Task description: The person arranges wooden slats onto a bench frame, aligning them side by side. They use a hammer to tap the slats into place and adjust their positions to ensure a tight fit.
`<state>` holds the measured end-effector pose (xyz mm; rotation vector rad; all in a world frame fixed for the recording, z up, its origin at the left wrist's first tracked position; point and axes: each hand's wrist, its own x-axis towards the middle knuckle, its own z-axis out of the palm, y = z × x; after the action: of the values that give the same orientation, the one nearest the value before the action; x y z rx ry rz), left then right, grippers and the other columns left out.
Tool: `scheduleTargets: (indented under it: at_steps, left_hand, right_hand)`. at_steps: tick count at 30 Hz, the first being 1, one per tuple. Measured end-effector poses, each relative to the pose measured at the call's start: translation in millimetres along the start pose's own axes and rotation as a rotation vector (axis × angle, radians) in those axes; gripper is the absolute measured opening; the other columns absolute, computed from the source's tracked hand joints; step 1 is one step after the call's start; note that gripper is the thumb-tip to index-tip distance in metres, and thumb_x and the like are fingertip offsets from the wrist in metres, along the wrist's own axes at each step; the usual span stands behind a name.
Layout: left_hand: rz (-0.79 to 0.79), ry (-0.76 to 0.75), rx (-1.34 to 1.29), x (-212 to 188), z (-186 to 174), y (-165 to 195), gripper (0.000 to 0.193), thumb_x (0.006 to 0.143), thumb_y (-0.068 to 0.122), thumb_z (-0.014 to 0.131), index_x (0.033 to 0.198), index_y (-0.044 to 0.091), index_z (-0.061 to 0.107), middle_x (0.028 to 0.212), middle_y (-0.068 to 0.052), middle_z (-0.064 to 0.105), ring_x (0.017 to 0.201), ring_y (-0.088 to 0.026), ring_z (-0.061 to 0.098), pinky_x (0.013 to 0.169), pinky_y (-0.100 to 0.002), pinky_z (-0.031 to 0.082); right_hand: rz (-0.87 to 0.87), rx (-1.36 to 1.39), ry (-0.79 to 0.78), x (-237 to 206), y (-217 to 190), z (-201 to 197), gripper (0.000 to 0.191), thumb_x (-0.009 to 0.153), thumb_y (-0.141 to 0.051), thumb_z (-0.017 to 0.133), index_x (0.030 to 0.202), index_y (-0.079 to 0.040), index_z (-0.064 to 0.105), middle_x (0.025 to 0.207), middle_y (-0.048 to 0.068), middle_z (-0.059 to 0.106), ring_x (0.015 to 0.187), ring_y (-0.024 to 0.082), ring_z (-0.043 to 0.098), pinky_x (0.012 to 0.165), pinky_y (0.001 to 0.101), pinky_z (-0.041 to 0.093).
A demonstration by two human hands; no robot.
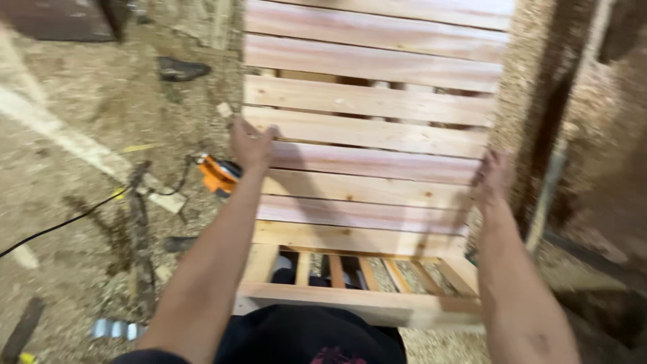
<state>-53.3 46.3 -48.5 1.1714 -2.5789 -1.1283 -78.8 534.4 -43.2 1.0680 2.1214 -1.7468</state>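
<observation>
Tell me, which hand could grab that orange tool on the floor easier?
Probably the left. The left hand grips the left edge of the wooden pallet, and the orange tool lies on the sawdust floor just beside that wrist. The right hand holds the pallet's far edge, with all the slats between.

Sawdust-covered floor (81,101) w/ wood scraps, black cable (60,226), orange tool (217,175).
</observation>
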Motion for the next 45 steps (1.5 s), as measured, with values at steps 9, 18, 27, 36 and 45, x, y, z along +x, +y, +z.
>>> scheduleTargets:
  at_steps: [9, 18, 27, 36, 45]
  left_hand:
    - [-0.033, 0.027, 0.036, 0.7, -3.7, 4.6, 0.086, 0.072, 0.030, 0.092, 0.142, 0.000, 0.050, 0.138, -0.022, 0.057, 0.131, -0.037, 0.053, 0.114, -0.044, 0.039]
    - [-0.040, 0.044, -0.008, 5.8, 4.1, -9.1, 0.085, 0.071, 0.030, 0.093, 0.140, 0.000, 0.053, 0.135, -0.021, 0.061, 0.128, -0.035, 0.057, 0.113, -0.043, 0.043]
    - [-0.041, 0.037, -0.022, 9.8, 7.2, -13.5, 0.083, 0.079, 0.029, 0.088, 0.144, -0.002, 0.045, 0.134, -0.022, 0.059, 0.121, -0.037, 0.061, 0.107, -0.044, 0.045]
    - [0.194, -0.092, -0.004, 62.0, 12.0, 7.6, 0.042, 0.095, 0.023, 0.078, 0.126, 0.002, 0.059, 0.109, -0.018, 0.068, 0.100, -0.032, 0.066, 0.088, -0.044, 0.051]
    - [0.079, -0.109, -0.145, 69.0, 8.1, 17.3, 0.013, 0.086, 0.012, 0.074, 0.091, 0.005, 0.065, 0.076, -0.007, 0.065, 0.071, -0.020, 0.061, 0.070, -0.038, 0.051]
  right_hand:
    - [-0.020, 0.013, 0.022, -8.3, -11.2, 3.1, 0.076, 0.107, -0.055, 0.025, 0.146, 0.007, 0.044, 0.147, 0.018, 0.059, 0.141, 0.028, 0.051, 0.121, 0.0415, 0.031]
    - [0.022, 0.065, 0.001, 5.2, -3.5, -0.9, 0.074, 0.107, -0.057, 0.025, 0.144, 0.002, 0.049, 0.145, 0.012, 0.062, 0.129, 0.027, 0.055, 0.108, 0.0412, 0.042]
    - [0.027, 0.038, 0.012, 18.6, -2.6, -6.6, 0.071, 0.108, -0.054, 0.034, 0.156, -0.002, 0.043, 0.155, 0.025, 0.042, 0.142, 0.044, 0.038, 0.113, 0.0586, 0.028]
    - [-0.042, -0.050, -0.066, 44.4, -41.0, 5.9, 0.076, 0.105, -0.058, 0.021, 0.161, -0.007, 0.027, 0.165, 0.013, 0.037, 0.151, 0.036, 0.035, 0.124, 0.0548, 0.020]
    - [0.027, -0.052, -0.005, 42.6, -40.5, 10.0, 0.084, 0.102, -0.065, 0.020, 0.158, -0.003, 0.033, 0.160, 0.014, 0.045, 0.149, 0.036, 0.038, 0.122, 0.0528, 0.021]
